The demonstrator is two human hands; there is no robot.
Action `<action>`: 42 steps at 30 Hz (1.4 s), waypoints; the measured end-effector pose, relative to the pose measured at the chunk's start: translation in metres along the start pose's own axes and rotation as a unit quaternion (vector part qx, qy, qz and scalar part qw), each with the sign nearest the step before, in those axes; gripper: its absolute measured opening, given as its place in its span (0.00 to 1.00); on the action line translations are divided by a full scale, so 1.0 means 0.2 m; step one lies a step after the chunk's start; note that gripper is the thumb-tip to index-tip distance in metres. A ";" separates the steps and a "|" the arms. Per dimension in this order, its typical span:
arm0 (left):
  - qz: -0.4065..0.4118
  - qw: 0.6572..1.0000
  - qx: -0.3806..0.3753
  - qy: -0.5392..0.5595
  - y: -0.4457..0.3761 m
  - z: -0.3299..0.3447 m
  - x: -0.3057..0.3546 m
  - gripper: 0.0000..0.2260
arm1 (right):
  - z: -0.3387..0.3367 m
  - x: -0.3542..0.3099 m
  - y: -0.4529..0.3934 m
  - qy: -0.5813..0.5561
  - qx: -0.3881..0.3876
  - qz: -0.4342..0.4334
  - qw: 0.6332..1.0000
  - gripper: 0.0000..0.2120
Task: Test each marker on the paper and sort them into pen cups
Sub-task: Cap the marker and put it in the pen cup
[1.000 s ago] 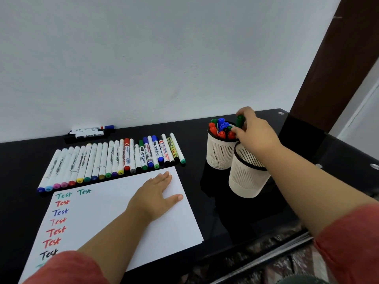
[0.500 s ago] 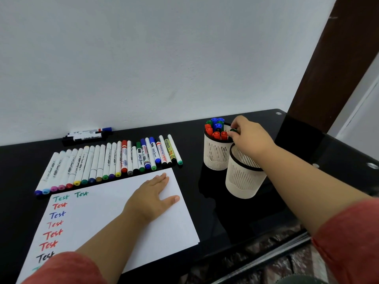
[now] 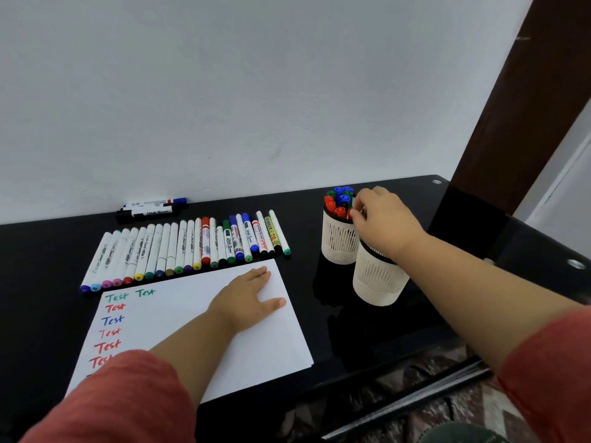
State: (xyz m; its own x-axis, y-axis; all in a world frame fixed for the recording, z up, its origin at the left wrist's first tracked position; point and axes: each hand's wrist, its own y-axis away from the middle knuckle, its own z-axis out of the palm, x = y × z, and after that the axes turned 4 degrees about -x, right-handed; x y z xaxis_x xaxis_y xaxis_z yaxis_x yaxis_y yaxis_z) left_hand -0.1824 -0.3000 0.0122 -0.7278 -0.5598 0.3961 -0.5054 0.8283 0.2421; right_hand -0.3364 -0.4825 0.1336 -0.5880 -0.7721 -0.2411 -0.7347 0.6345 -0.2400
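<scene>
Two hands in view. Left hand (image 3: 248,300) lies flat on the paper (image 3: 262,353), fingers straight and spread, thumb out, holding nothing. Right hand (image 3: 382,215) sits over the far pen cup (image 3: 339,243), fingers curled down at its rim among the marker caps (image 3: 339,199); can't tell whether it pinches one. Near pen cup (image 3: 377,282) stands just beside the far one, partly under the right wrist. Row of markers (image 3: 188,247) lies on the black counter (image 3: 41,314) just behind the paper. "Test" is written in several colours down the paper's left side.
</scene>
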 end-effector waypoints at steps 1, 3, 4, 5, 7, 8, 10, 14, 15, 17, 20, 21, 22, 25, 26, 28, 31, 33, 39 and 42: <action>0.001 1.000 -0.001 0.006 0.00 -0.01 0.00 0.33 | 0.00 -0.03 0.02 0.011 -0.004 -0.015 1.000 0.09; -0.002 0.999 0.015 0.039 0.02 -0.02 0.01 0.32 | 0.02 -0.10 0.03 0.024 -0.011 -0.052 0.998 0.10; -0.004 0.998 0.030 0.060 0.03 -0.03 0.00 0.31 | 0.03 -0.14 0.04 0.025 -0.018 -0.069 0.997 0.10; -0.008 0.996 0.044 0.081 0.04 -0.05 -0.01 0.31 | 0.05 -0.19 0.04 0.023 -0.028 -0.084 0.996 0.10; -0.018 0.992 0.067 0.104 0.06 -0.07 -0.04 0.29 | 0.08 -0.28 0.02 0.012 -0.051 -0.108 0.993 0.08; -0.024 0.991 0.077 0.106 0.07 -0.09 -0.08 0.29 | 0.10 -0.33 0.00 0.008 -0.062 -0.122 0.991 0.07; -0.030 0.991 0.100 0.087 0.10 -0.12 -0.17 0.29 | 0.17 -0.43 -0.04 0.007 -0.088 -0.144 0.986 0.05; -0.051 0.989 0.131 0.032 0.12 -0.21 -0.39 0.29 | 0.31 -0.62 -0.18 0.001 -0.132 -0.164 0.978 0.06; -0.059 0.988 0.138 0.030 0.11 -0.24 -0.46 0.28 | 0.35 -0.67 -0.23 -0.002 -0.138 -0.170 0.976 0.06; -0.070 0.986 0.148 0.019 0.10 -0.30 -0.59 0.29 | 0.42 -0.76 -0.31 -0.013 -0.151 -0.175 0.973 0.07; -0.084 0.984 0.152 -0.027 0.10 -0.39 -0.76 0.29 | 0.54 -0.90 -0.44 -0.026 -0.168 -0.181 0.969 0.08; -0.092 0.984 0.150 -0.041 0.10 -0.41 -0.81 0.29 | 0.58 -0.95 -0.49 -0.029 -0.167 -0.185 0.968 0.08; -0.098 0.982 0.149 -0.056 0.10 -0.43 -0.85 0.29 | 0.61 -0.98 -0.53 -0.031 -0.166 -0.190 0.967 0.09; -0.111 0.981 0.136 -0.083 0.08 -0.47 -0.99 0.29 | 0.72 -1.12 -0.67 -0.030 -0.181 -0.209 0.961 0.12; -0.114 0.982 0.128 -0.084 0.07 -0.48 -1.03 0.29 | 0.75 -1.16 -0.71 -0.026 -0.185 -0.216 0.958 0.13; -0.112 0.984 0.118 -0.076 0.07 -0.48 -1.07 0.29 | 0.82 -1.23 -0.78 -0.015 -0.194 -0.226 0.955 0.17; -0.095 0.985 0.128 -0.059 0.07 -0.48 -1.09 0.29 | 0.93 -1.32 -0.88 -0.001 -0.202 -0.233 0.951 0.21; -0.090 0.985 0.137 -0.055 0.07 -0.47 -1.10 0.29 | 1.00 -1.36 -0.94 0.011 -0.202 -0.240 0.949 0.22; -0.085 0.985 0.141 -0.049 0.05 -0.47 -1.12 0.29 | 1.15 -1.44 -1.06 0.048 -0.192 -0.246 0.949 0.24; -0.081 0.985 0.141 -0.050 0.05 -0.46 -1.14 0.29 | 1.19 -1.46 -1.09 0.063 -0.180 -0.245 0.951 0.20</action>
State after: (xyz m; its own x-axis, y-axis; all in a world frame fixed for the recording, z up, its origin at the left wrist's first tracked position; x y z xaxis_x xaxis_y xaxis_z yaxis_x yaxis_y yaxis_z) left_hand 0.0205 -0.1614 0.0062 -0.6619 -0.6955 0.2795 -0.7170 0.6962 0.0342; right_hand 0.0761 -0.3861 0.0322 -0.1645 -0.9843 -0.0644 -0.9857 0.1615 0.0491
